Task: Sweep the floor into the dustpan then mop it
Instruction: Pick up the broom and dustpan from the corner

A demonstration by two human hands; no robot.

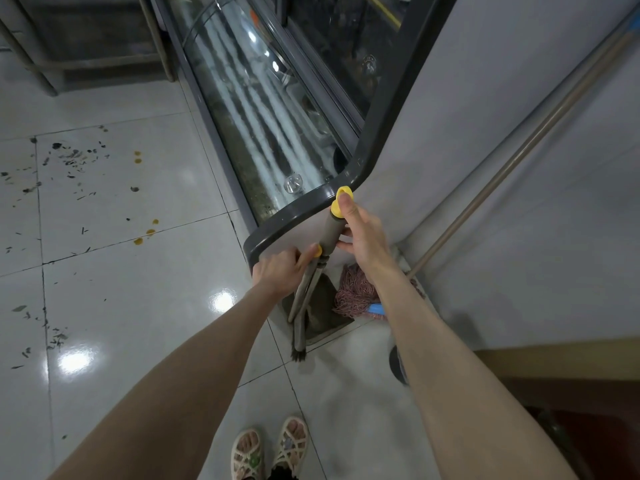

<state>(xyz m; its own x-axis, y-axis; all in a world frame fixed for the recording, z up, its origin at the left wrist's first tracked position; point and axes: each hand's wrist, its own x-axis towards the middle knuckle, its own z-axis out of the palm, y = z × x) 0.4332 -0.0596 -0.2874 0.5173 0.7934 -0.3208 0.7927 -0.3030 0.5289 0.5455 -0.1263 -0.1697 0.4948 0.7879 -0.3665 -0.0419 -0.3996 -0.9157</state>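
Note:
Two grey handles with yellow ends stand together by the corner of a display case. My right hand (pixel 360 233) grips the taller handle (pixel 333 230), thumb on its yellow cap. My left hand (pixel 280 271) holds the shorter handle (pixel 304 289) just below its yellow tip. Dark broom bristles (pixel 298 355) touch the floor beneath them, and a dark dustpan (pixel 320 306) stands behind. A pink string mop head (pixel 355 292) with a blue clip lies on the floor right beside them; its long brown pole (pixel 519 150) leans up along the wall. Dark debris and yellow spots (pixel 74 159) are scattered over the white tiles at left.
A curved glass display case (pixel 263 109) with a dark frame runs from the top centre down to my hands. A grey wall (pixel 519 237) fills the right side. My sandalled feet (pixel 270 448) stand at the bottom. A dark round object (pixel 396 365) sits on the floor by my right forearm.

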